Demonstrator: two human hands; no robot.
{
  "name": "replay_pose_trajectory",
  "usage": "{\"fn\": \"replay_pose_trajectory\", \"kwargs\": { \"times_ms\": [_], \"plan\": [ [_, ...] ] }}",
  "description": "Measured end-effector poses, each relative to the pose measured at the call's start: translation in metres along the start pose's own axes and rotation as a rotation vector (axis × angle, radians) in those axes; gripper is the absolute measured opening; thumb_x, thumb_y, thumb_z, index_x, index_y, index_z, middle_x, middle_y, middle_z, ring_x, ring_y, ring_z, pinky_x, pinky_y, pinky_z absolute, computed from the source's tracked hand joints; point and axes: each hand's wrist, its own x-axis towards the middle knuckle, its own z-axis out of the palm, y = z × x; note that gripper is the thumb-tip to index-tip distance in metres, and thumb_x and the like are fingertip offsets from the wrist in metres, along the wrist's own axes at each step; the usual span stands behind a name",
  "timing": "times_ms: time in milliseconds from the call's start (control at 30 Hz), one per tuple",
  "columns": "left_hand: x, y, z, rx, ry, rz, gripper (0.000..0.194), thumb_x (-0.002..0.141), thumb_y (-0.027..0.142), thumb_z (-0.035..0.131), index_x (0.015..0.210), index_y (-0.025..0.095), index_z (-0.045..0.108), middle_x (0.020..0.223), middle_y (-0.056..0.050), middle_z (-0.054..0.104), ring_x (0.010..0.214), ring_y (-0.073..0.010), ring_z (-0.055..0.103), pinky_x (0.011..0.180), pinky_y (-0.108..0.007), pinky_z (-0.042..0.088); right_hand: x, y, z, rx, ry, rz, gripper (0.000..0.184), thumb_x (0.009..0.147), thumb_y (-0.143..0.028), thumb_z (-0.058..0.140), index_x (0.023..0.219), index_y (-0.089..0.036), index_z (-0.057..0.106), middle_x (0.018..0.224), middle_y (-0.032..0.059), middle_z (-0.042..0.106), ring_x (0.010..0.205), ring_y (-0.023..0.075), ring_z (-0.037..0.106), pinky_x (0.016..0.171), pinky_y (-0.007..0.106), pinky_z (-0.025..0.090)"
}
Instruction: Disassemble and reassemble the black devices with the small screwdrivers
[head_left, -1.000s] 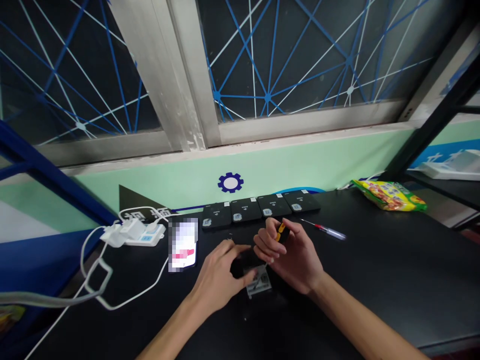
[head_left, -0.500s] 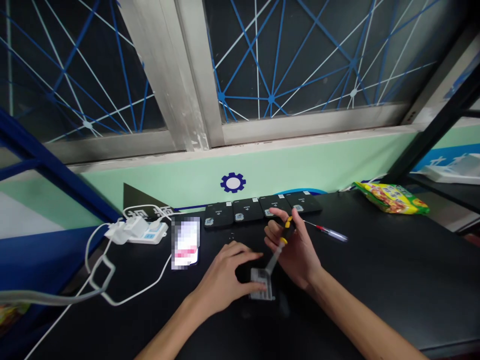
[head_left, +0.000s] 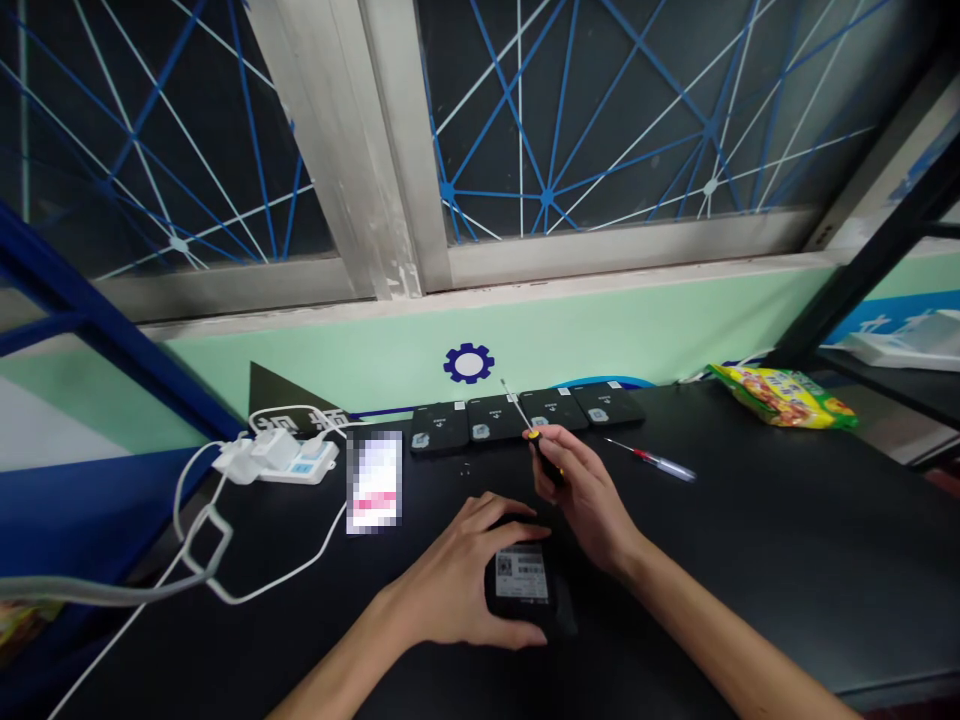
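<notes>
My left hand (head_left: 459, 580) clasps a small black device (head_left: 523, 590) with a white label, holding it flat on the black table (head_left: 787, 560). Thumb and fingers wrap its near and far edges. My right hand (head_left: 589, 495) is closed on a small black and yellow screwdriver (head_left: 534, 436), just beyond the device. The thin metal shaft points up and away, clear of the device.
Several similar black devices (head_left: 525, 415) lie in a row at the table's back edge. A red-tipped clear-handled screwdriver (head_left: 652, 460) lies to the right. A phone (head_left: 374, 482), a white power strip (head_left: 276, 460) with cables and a snack bag (head_left: 780, 394) are also on the table.
The screwdriver tip was down on the device half a second ago; now my right hand has lifted it and turned its shaft upward. My left hand shifted to clasp the device more fully.
</notes>
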Motion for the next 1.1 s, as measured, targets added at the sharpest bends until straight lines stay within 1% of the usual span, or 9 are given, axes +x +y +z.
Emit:
{"fn": "replay_pose_trajectory", "kwargs": {
  "times_ms": [100, 200, 300, 367, 467, 633, 733, 933, 1100],
  "plan": [
    [0.001, -0.001, 0.001, -0.035, 0.027, -0.019, 0.088, 0.067, 0.056, 0.1, 0.144, 0.031, 0.067, 0.146, -0.01, 0.064, 0.135, -0.0367, 0.059, 0.123, -0.058, 0.041, -0.001, -0.009, -0.018, -0.352, -0.026, -0.125, 0.024, 0.099, -0.043, 0.074, 0.113, -0.023, 0.071, 0.091, 0.0014, 0.061, 0.071, 0.0165, 0.049, 0.063, 0.03, 0.037],
    [0.0, -0.004, 0.003, -0.065, 0.075, -0.044, 0.083, 0.071, 0.058, 0.098, 0.143, 0.03, 0.067, 0.142, -0.01, 0.066, 0.134, -0.034, 0.06, 0.119, -0.055, 0.046, -0.006, -0.022, -0.05, -0.819, -0.004, -0.312, 0.021, 0.104, -0.043, 0.067, 0.116, -0.026, 0.073, 0.102, 0.0062, 0.065, 0.092, 0.0254, 0.058, 0.083, 0.039, 0.044],
    [-0.001, -0.006, 0.005, -0.066, 0.092, -0.077, 0.08, 0.075, 0.059, 0.095, 0.145, 0.031, 0.066, 0.145, -0.01, 0.065, 0.136, -0.0342, 0.059, 0.12, -0.057, 0.046, -0.014, -0.028, -0.085, -1.304, 0.003, -0.401, 0.018, 0.104, -0.039, 0.065, 0.113, -0.027, 0.075, 0.104, 0.0101, 0.067, 0.098, 0.0322, 0.057, 0.085, 0.045, 0.042],
    [-0.001, -0.006, 0.006, -0.055, 0.093, -0.102, 0.079, 0.079, 0.055, 0.094, 0.148, 0.032, 0.063, 0.148, -0.009, 0.064, 0.139, -0.0339, 0.058, 0.12, -0.058, 0.047, -0.019, -0.029, -0.104, -1.477, 0.036, -0.408, 0.018, 0.104, -0.039, 0.064, 0.11, -0.026, 0.075, 0.101, 0.0107, 0.068, 0.094, 0.0326, 0.057, 0.083, 0.046, 0.042],
    [-0.002, -0.006, 0.008, -0.042, 0.087, -0.088, 0.078, 0.082, 0.047, 0.094, 0.152, 0.036, 0.059, 0.155, -0.008, 0.059, 0.144, -0.0344, 0.053, 0.123, -0.061, 0.041, -0.022, -0.026, -0.123, -1.579, 0.057, -0.392, 0.02, 0.104, -0.039, 0.062, 0.109, -0.025, 0.075, 0.1, 0.0109, 0.07, 0.093, 0.0326, 0.059, 0.081, 0.045, 0.043],
    [-0.001, -0.005, 0.014, -0.018, 0.041, -0.058, 0.098, 0.069, 0.06, 0.097, 0.155, 0.038, 0.057, 0.165, -0.009, 0.051, 0.148, -0.0419, 0.047, 0.122, -0.068, 0.04, -0.021, -0.02, -0.135, -1.675, 0.031, -0.385, 0.023, 0.103, -0.041, 0.061, 0.105, -0.025, 0.076, 0.093, 0.0103, 0.07, 0.089, 0.032, 0.061, 0.078, 0.044, 0.043],
    [0.0, -0.004, 0.018, 0.025, 0.034, -0.058, 0.098, 0.067, 0.056, 0.099, 0.155, 0.039, 0.058, 0.166, -0.009, 0.049, 0.148, -0.0433, 0.047, 0.121, -0.07, 0.04, -0.018, -0.021, -0.138, -1.692, 0.02, -0.398, 0.024, 0.103, -0.043, 0.061, 0.109, -0.024, 0.074, 0.094, 0.0105, 0.071, 0.089, 0.0318, 0.062, 0.077, 0.043, 0.044],
    [-0.001, -0.003, 0.018, 0.063, 0.004, -0.083, 0.103, 0.066, 0.049, 0.101, 0.157, 0.04, 0.054, 0.169, -0.009, 0.045, 0.148, -0.0435, 0.046, 0.121, -0.071, 0.039, -0.005, -0.041, -0.164, -1.712, 0.153, -0.416, 0.032, 0.104, -0.047, 0.058, 0.116, -0.021, 0.072, 0.099, 0.0137, 0.072, 0.094, 0.0345, 0.063, 0.082, 0.045, 0.046],
    [-0.002, -0.005, 0.019, 0.064, 0.024, -0.062, 0.103, 0.065, 0.048, 0.102, 0.157, 0.039, 0.055, 0.167, -0.01, 0.047, 0.147, -0.0439, 0.048, 0.121, -0.07, 0.04, 0.005, -0.047, -0.197, -1.673, 0.065, -0.259, 0.033, 0.102, -0.054, 0.059, 0.104, -0.025, 0.076, 0.098, 0.0116, 0.073, 0.092, 0.0335, 0.066, 0.081, 0.045, 0.049]
  ]
}}
